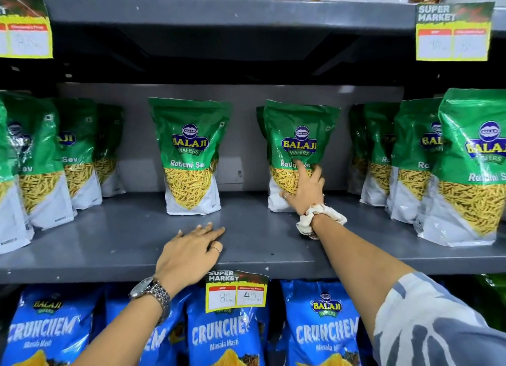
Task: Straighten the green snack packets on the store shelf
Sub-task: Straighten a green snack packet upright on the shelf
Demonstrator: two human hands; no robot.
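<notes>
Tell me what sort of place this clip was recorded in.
Almost certainly a supermarket aisle. Grey metal shelf holds rows of identical green snack packets, blue Crunchem packets fill the tier below, and a "Super Market" price tag showing 80 and 40 hangs from the shelf edge.

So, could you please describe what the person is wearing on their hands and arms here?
The left hand has a thin ring on one finger and a silver metal-link wristwatch at the wrist, with a bare forearm. The right hand also wears a thin ring, with a white fabric scrunchie around the wrist. A grey and white patterned sleeve covers the right upper arm.
</notes>
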